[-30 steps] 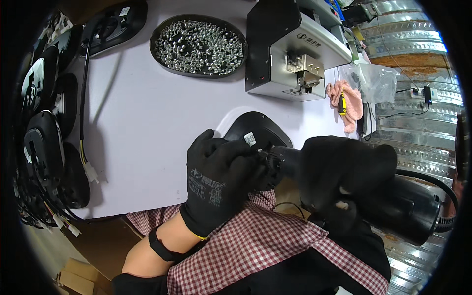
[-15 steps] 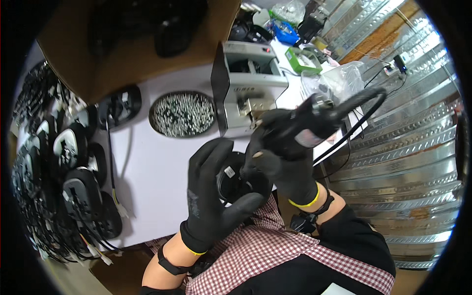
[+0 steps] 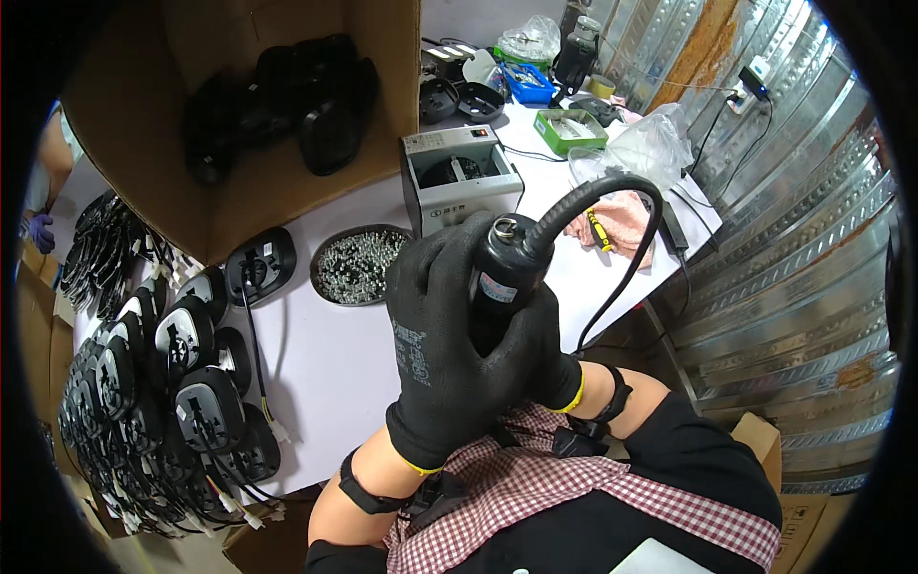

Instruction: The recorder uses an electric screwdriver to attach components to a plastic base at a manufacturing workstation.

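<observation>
Upright in front of me stands a black electric screwdriver [image 3: 507, 263], its thick cable curving off from the top to the right. My left hand [image 3: 435, 330], in a black glove, is wrapped round its body from the left. From the right side my right hand [image 3: 537, 337], gloved alike, grips the same body lower down. The lower end of the screwdriver and whatever lies under it are hidden by my hands. Just beyond my left hand are an oval dish of small screws [image 3: 359, 268] and a grey box-shaped screw feeder [image 3: 464, 187].
Black oval housings [image 3: 210, 411] with wires are piled at the left. One more housing [image 3: 260, 266] lies beside the dish. A cardboard box [image 3: 258, 206] holds black parts. Yellow-black pliers [image 3: 599, 231] rest on a pink cloth [image 3: 631, 225], near a green tray [image 3: 570, 131].
The screwdriver has come left and turned upright. My left hand, open before, has closed round it. The black round part seen beneath my hands is now hidden. The view has shifted.
</observation>
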Demonstrator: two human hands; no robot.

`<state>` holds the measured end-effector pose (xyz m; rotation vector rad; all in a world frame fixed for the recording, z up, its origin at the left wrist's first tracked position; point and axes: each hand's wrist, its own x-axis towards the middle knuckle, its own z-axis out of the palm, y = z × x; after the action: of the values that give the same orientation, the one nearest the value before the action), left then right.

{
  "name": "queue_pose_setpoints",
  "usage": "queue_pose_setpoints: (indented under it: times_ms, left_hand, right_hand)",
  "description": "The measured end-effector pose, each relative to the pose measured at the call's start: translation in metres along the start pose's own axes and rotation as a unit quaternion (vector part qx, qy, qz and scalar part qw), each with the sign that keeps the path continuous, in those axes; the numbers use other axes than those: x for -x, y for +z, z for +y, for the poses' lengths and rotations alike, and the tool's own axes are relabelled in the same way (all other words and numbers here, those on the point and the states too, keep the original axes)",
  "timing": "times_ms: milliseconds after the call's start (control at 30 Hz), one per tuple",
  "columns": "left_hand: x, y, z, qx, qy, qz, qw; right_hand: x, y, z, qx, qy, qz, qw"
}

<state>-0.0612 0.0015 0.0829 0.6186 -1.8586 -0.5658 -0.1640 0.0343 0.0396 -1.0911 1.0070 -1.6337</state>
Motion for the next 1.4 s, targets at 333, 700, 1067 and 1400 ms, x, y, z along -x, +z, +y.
queue_pose_setpoints:
  times_ms: [333, 700, 1067, 1400]
  left_hand:
    - [-0.001, 0.002, 0.012, 0.055, -0.047, 0.006, 0.997]
    - [-0.001, 0.008, 0.006, 0.022, 0.000, 0.034, 0.999]
    - [-0.001, 0.008, 0.008, 0.033, 0.028, 0.044, 0.998]
    - [-0.008, 0.013, -0.002, 0.040, 0.062, 0.074, 0.995]
  right_hand:
    - [-0.002, 0.004, -0.005, 0.005, -0.156, -0.039, 0.987]
    - [0.004, -0.015, 0.023, 0.102, -0.156, -0.022, 0.982]
    - [0.013, -0.017, 0.005, 0.207, -0.183, -0.022, 0.961]
    - [0.012, 0.006, 0.015, 0.121, -0.005, 0.078, 0.990]
